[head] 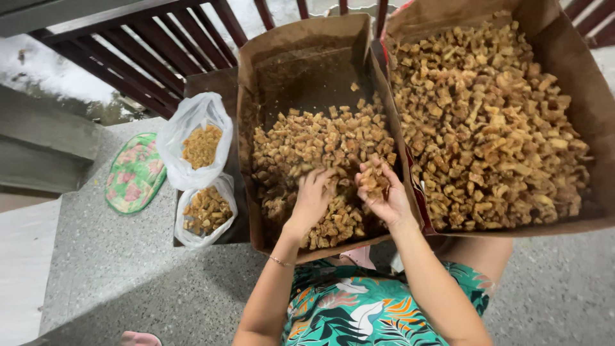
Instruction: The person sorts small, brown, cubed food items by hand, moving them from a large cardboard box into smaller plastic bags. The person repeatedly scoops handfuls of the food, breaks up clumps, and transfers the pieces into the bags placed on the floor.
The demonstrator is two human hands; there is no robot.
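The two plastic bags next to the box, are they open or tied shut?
Open. Both plastic bags have their mouths spread wide, showing the brown fried pieces inside; no knot is visible.

Two bags (195, 138) left of two boxes (307, 45)

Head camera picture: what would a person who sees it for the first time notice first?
Two big cardboard boxes full of golden-brown fried chunks fill the middle and the right. In the middle box, the left hand digs into the chunks and the right hand cups a handful. To the left lie two white plastic bags of the same pieces.
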